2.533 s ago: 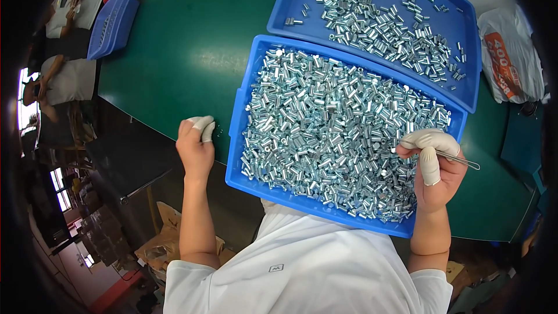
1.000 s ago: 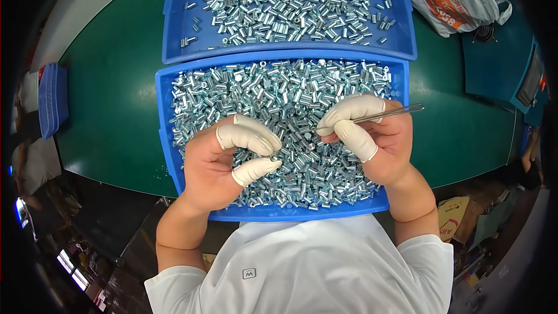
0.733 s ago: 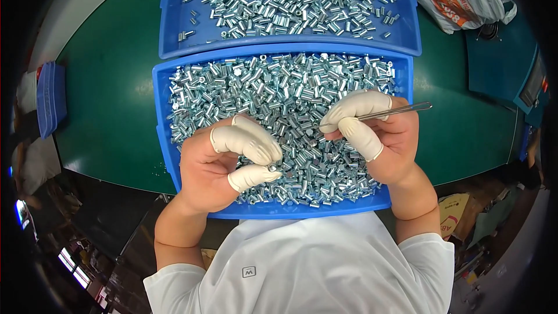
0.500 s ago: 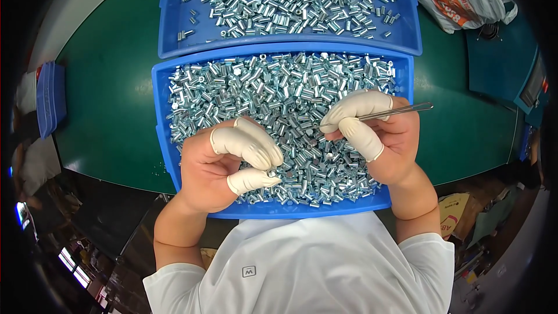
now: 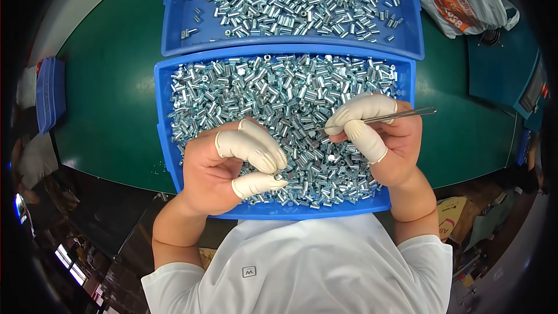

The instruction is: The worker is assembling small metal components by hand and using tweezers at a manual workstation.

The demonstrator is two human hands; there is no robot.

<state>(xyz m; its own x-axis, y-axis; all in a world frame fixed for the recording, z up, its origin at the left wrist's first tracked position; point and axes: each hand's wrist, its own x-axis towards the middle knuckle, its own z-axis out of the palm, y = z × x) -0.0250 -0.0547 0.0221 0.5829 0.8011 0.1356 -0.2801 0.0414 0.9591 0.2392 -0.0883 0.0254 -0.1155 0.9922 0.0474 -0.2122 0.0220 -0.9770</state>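
Your left hand (image 5: 224,168), with white rubber cots on thumb and fingers, pinches one small silver metal sleeve (image 5: 279,175) between thumb and forefinger, just above the near part of the blue plastic tray (image 5: 164,139). Your right hand (image 5: 386,139), capped the same way, clamps slim steel tweezers (image 5: 395,116) whose tips point left into the heap of shiny cylindrical metal parts (image 5: 279,99) filling that tray. Beyond it, touching its far rim, sits a second blue tray (image 5: 174,35) with a thinner scatter of the same parts. Both rest on the green table (image 5: 110,81). A white plastic bag (image 5: 459,0) lies far right.
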